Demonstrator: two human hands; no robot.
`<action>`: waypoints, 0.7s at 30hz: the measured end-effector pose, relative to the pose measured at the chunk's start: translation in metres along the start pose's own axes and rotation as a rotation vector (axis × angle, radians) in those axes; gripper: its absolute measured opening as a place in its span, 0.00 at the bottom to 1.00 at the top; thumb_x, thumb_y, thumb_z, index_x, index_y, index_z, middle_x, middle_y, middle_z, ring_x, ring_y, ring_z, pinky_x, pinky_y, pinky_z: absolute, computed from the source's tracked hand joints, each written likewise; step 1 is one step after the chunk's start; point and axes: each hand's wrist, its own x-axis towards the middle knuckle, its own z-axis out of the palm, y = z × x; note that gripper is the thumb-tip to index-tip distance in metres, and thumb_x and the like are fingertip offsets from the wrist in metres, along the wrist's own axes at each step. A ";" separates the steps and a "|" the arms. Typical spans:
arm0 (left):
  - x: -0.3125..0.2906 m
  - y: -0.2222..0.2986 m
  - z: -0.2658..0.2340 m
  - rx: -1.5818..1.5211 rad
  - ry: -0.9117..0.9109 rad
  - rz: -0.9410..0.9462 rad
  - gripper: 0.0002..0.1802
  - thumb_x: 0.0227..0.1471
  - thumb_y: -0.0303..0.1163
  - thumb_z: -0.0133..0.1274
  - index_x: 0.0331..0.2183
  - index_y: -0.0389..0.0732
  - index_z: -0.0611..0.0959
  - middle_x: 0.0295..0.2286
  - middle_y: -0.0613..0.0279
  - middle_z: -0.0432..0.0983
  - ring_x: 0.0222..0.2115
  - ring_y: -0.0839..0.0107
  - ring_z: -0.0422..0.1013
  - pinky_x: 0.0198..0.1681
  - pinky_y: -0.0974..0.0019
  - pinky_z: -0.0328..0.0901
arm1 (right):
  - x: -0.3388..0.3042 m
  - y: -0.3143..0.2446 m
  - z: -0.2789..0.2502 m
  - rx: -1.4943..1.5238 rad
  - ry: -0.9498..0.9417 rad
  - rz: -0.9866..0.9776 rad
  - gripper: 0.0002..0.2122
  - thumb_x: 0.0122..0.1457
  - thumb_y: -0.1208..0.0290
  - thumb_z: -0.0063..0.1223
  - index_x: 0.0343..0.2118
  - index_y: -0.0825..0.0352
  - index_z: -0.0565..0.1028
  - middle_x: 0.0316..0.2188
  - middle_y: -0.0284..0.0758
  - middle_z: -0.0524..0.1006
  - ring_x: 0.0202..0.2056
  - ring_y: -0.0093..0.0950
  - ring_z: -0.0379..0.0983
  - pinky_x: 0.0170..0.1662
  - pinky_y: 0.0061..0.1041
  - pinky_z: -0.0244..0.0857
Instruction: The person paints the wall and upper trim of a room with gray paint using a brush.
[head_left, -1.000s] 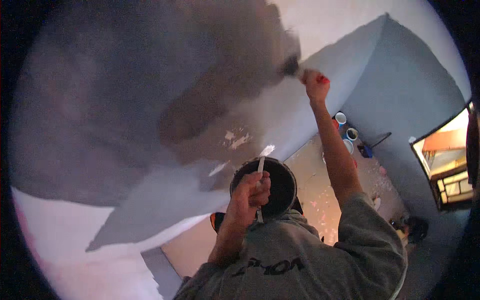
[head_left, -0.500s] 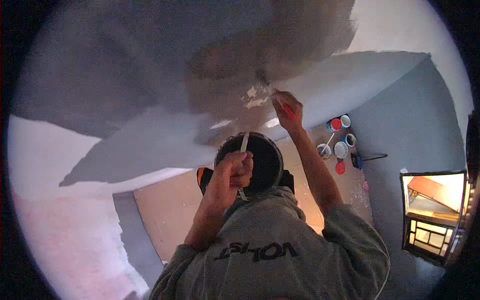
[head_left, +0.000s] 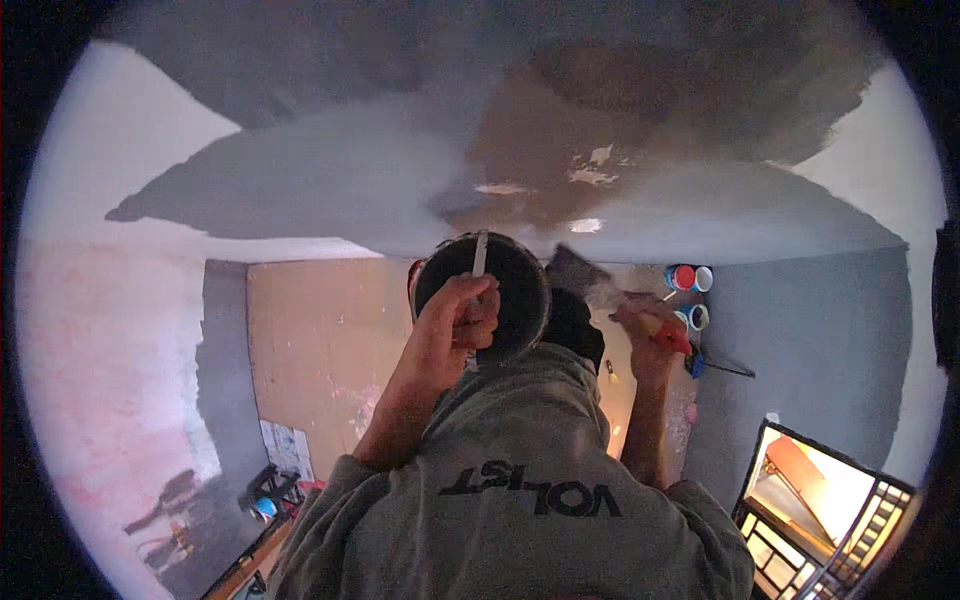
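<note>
Putty knife (head_left: 585,275) in right grip (head_left: 645,335), blade beside bucket (head_left: 500,290) rim.

Bucket (head_left: 500,300) contents too dark to tell, trowel (head_left: 585,275) blade blurred, floor cans (head_left: 690,280) tiny.

I note a ceiling (head_left: 330,180) coated partly in grey, with a darker wet patch (head_left: 560,130) and a few pale bare spots near its middle. Below, the floor (head_left: 320,340) is tan. Several small paint cans (head_left: 690,280), one with a red lid, stand close together near the grey wall (head_left: 820,340). A lit window (head_left: 810,500) with a dark frame sits at lower right. The left wall (head_left: 110,380) is pinkish, grey in part.
</note>
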 end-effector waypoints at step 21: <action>-0.032 -0.002 -0.015 -0.036 0.077 0.024 0.14 0.52 0.38 0.42 0.32 0.36 0.72 0.16 0.73 0.58 0.12 0.84 0.50 0.13 0.79 0.44 | 0.027 -0.011 0.128 -0.879 -1.263 -0.341 0.09 0.49 0.67 0.43 0.27 0.67 0.71 0.22 0.41 0.73 0.26 0.39 0.72 0.29 0.36 0.66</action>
